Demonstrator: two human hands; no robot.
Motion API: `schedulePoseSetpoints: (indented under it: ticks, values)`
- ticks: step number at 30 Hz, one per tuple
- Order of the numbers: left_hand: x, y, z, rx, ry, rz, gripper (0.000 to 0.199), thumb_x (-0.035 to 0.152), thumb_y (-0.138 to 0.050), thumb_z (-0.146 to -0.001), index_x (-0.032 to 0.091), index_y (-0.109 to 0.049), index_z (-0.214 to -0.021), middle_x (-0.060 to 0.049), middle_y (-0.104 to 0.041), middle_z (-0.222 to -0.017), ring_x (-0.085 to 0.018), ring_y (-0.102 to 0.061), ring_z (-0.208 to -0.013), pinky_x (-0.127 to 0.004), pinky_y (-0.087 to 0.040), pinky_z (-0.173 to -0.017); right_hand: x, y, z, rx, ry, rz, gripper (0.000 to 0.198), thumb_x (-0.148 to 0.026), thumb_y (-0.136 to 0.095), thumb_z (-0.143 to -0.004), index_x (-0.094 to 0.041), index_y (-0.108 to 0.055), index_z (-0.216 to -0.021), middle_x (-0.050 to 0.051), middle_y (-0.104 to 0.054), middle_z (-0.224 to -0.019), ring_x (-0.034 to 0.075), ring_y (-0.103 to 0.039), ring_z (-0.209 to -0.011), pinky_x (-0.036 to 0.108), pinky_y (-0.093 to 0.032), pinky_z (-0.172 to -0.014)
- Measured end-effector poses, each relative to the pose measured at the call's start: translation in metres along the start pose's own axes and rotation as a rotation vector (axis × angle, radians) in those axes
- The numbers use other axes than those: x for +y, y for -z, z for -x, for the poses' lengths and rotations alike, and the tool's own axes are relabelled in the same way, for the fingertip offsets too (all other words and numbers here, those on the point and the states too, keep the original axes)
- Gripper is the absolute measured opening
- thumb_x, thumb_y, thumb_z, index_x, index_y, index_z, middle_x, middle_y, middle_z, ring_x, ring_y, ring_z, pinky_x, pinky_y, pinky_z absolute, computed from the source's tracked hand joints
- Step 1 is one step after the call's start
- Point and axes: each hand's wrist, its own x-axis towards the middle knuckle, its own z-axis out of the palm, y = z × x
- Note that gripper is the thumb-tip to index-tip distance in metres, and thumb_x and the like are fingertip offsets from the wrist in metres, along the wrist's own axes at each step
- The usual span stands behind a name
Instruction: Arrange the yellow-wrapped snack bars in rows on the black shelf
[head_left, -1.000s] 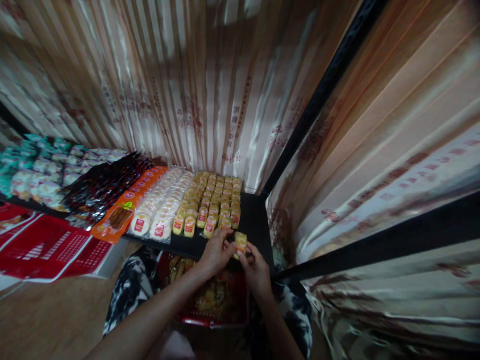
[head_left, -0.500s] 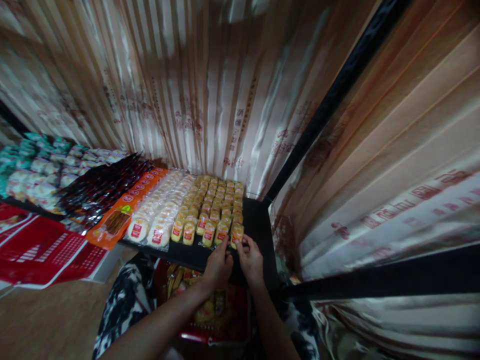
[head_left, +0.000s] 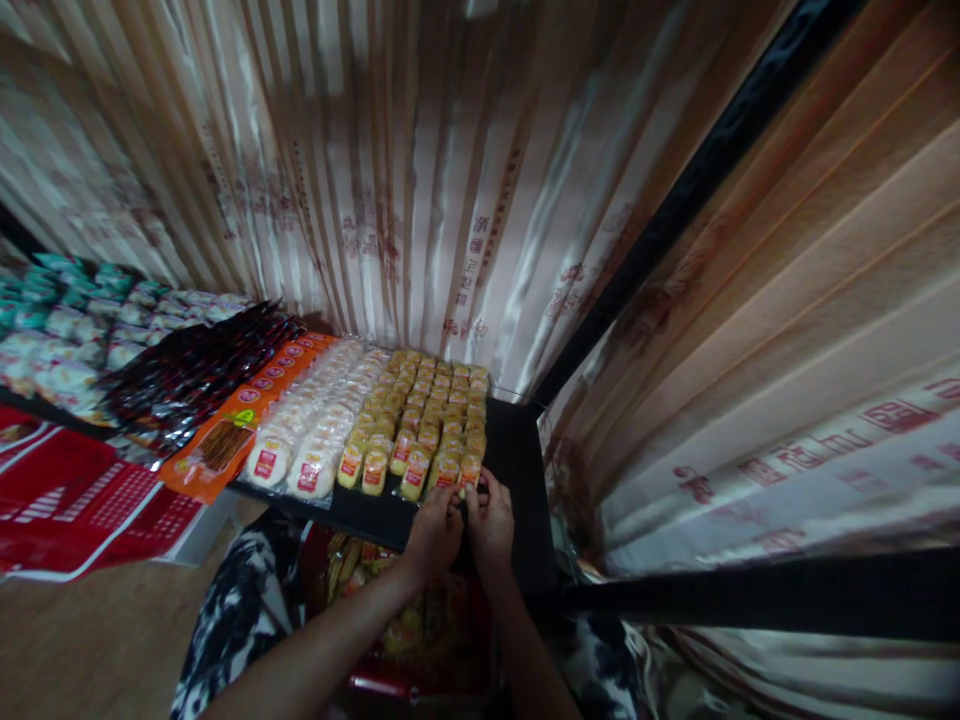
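Note:
Small yellow snack packets (head_left: 415,475) with red-and-orange labels stand in tight rows on a black shelf (head_left: 517,460). My right hand (head_left: 491,518) is at the front of the rightmost row, its thumb and fingers closed around the lower part of a snack packet (head_left: 470,470). Just left of it, my left hand (head_left: 435,530) has its fingers curled together, with the tips against the lower edge of the neighbouring front packet (head_left: 447,468). Whether those left fingertips grip anything is hidden. Below the shelf edge, a red basket (head_left: 397,685) holds more packaged snacks, partly covered by my forearms.
Left of the yellow rows lie white round crackers (head_left: 311,470) in clear wrap, an orange packet (head_left: 217,450), dark shiny packets (head_left: 199,375), and white-and-green packets (head_left: 67,320). A red printed sheet (head_left: 97,500) hangs at the left. A black post (head_left: 660,240) and curtains (head_left: 420,200) enclose the shelf.
My two hands have come closer together at the front of the rightmost rows. The front packet under my right hand sits slightly nearer the row beside it. The view has shifted a little.

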Motion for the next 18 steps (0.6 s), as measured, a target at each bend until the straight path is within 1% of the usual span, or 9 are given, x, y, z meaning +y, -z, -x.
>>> schedulePoseSetpoints:
  ticks: [3, 6, 8, 10, 12, 13, 15, 16, 18]
  values:
    - [0.001, 0.002, 0.002, -0.041, -0.049, -0.005, 0.032, 0.012, -0.039, -0.080, 0.015, -0.062, -0.102, -0.011, -0.065, -0.101, -0.020, -0.058, -0.095, -0.033, -0.044, -0.090, -0.002, 0.002, 0.001, 0.036, 0.007, -0.026, 0.051, -0.047, -0.040, -0.082, -0.010, -0.055, -0.113, 0.015, -0.056, -0.104, 0.014, -0.059, -0.063, 0.030, -0.051, -0.064]
    - [0.001, 0.007, 0.008, -0.119, -0.083, 0.004, 0.031, 0.013, -0.039, -0.079, 0.017, -0.066, -0.093, -0.008, -0.068, -0.093, -0.018, -0.061, -0.088, -0.029, -0.045, -0.085, -0.006, 0.008, 0.009, 0.100, 0.012, -0.073, 0.051, -0.047, -0.039, -0.083, -0.009, -0.053, -0.115, 0.015, -0.057, -0.103, 0.015, -0.058, -0.065, 0.030, -0.050, -0.065]
    - [0.000, 0.012, 0.016, -0.172, -0.100, 0.014, 0.030, 0.013, -0.040, -0.078, 0.018, -0.068, -0.089, -0.006, -0.069, -0.088, -0.016, -0.061, -0.083, -0.026, -0.046, -0.081, -0.009, 0.015, 0.021, 0.109, 0.007, -0.107, 0.049, -0.046, -0.039, -0.084, -0.011, -0.052, -0.116, 0.012, -0.061, -0.097, 0.015, -0.059, -0.067, 0.028, -0.050, -0.065]
    - [-0.003, 0.019, 0.027, -0.232, -0.083, 0.008, 0.030, 0.013, -0.041, -0.076, 0.019, -0.068, -0.088, -0.005, -0.070, -0.086, -0.016, -0.061, -0.082, -0.024, -0.046, -0.079, -0.010, 0.023, 0.039, 0.074, 0.006, -0.124, 0.044, -0.044, -0.039, -0.085, -0.013, -0.055, -0.112, 0.009, -0.064, -0.089, 0.016, -0.061, -0.070, 0.028, -0.050, -0.068]
    - [-0.011, 0.025, 0.043, -0.292, -0.011, -0.005, 0.031, 0.014, -0.042, -0.075, 0.019, -0.069, -0.089, -0.004, -0.070, -0.087, -0.016, -0.062, -0.081, -0.024, -0.045, -0.077, -0.007, 0.031, 0.062, -0.012, 0.032, -0.108, 0.039, -0.044, -0.040, -0.085, -0.016, -0.060, -0.102, 0.008, -0.067, -0.083, 0.017, -0.062, -0.074, 0.028, -0.050, -0.072]
    - [-0.017, 0.027, 0.052, -0.317, 0.030, -0.008, 0.031, 0.015, -0.042, -0.075, 0.018, -0.069, -0.089, -0.004, -0.070, -0.087, -0.016, -0.062, -0.080, -0.024, -0.045, -0.076, -0.005, 0.033, 0.074, -0.079, 0.057, -0.088, 0.036, -0.043, -0.040, -0.085, -0.017, -0.062, -0.096, 0.008, -0.068, -0.083, 0.018, -0.063, -0.077, 0.029, -0.050, -0.074]
    - [-0.032, 0.032, 0.071, -0.352, 0.102, 0.008, 0.031, 0.016, -0.041, -0.075, 0.017, -0.069, -0.087, -0.004, -0.070, -0.086, -0.017, -0.062, -0.080, -0.025, -0.045, -0.076, 0.004, 0.035, 0.095, -0.262, 0.115, -0.032, 0.035, -0.042, -0.039, -0.086, -0.019, -0.065, -0.088, 0.009, -0.069, -0.086, 0.019, -0.064, -0.080, 0.029, -0.050, -0.076]
    - [-0.041, 0.033, 0.080, -0.368, 0.132, 0.027, 0.030, 0.016, -0.042, -0.074, 0.017, -0.070, -0.085, -0.004, -0.070, -0.084, -0.017, -0.061, -0.079, -0.025, -0.045, -0.076, 0.009, 0.035, 0.103, -0.370, 0.138, 0.009, 0.034, -0.039, -0.038, -0.086, -0.019, -0.065, -0.088, 0.009, -0.070, -0.088, 0.019, -0.065, -0.082, 0.030, -0.050, -0.078]
    - [-0.062, 0.035, 0.095, -0.399, 0.220, 0.083, 0.025, 0.016, -0.046, -0.071, 0.017, -0.069, -0.078, -0.004, -0.069, -0.079, -0.017, -0.060, -0.076, -0.026, -0.045, -0.075, 0.022, 0.031, 0.114, -0.595, 0.165, 0.138, 0.030, -0.030, -0.040, -0.085, -0.019, -0.066, -0.096, 0.010, -0.070, -0.097, 0.020, -0.065, -0.089, 0.031, -0.049, -0.081]
